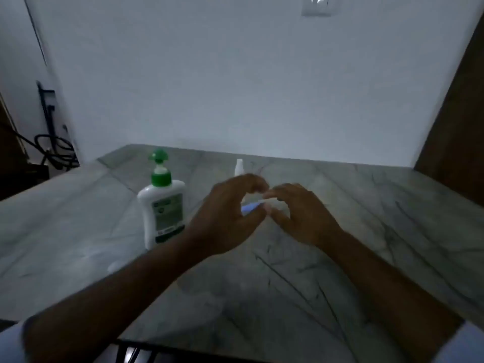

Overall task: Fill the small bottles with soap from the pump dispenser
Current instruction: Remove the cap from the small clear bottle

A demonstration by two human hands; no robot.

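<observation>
Your pump dispenser (161,203) stands upright on the marble tabletop (366,218), a white bottle with a green pump head and collar. Take it as your landmark. Just to its right, your left hand (225,218) and right hand (301,216) meet above the tabletop, fingertips nearly touching. Between them you hold a small bottle (252,206), pale with a bluish part showing, lying tilted across the gap. Your left grip curls around it, thumb under and fingers over; your right grip pinches at its right end, though the blur hides whether those fingers sit on a cap or on the bottle itself. Behind your hands, farther from you than the dispenser and to its right, a second small white bottle (239,166) stands upright on the tabletop, apart from everything else. In front of the dispenser, toward you, a faint pale smudge (115,267) lies on the marble; what it is cannot be told.
</observation>
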